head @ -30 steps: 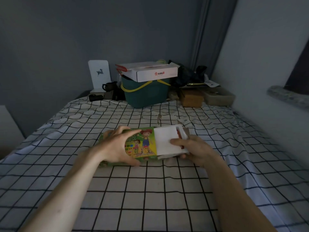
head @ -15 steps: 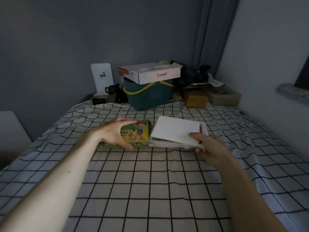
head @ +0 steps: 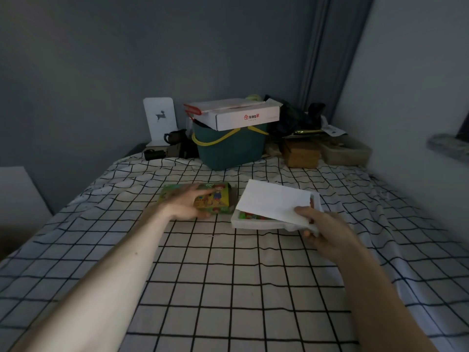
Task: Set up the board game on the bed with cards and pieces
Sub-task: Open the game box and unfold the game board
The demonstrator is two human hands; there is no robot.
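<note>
The white inner tray [head: 256, 223] has now slid clear of the game box sleeve [head: 218, 199]; right hand [head: 322, 224] grips the tray, left hand [head: 187, 205] rests flat on the sleeve just beside it, so the contents can be unpacked.

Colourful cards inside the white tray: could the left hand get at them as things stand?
Probably not directly. A white paper sheet, held in the right hand grip, covers most of the white tray; only a strip of the colourful cards shows. The left hand rests on the green game box beside it.
</note>
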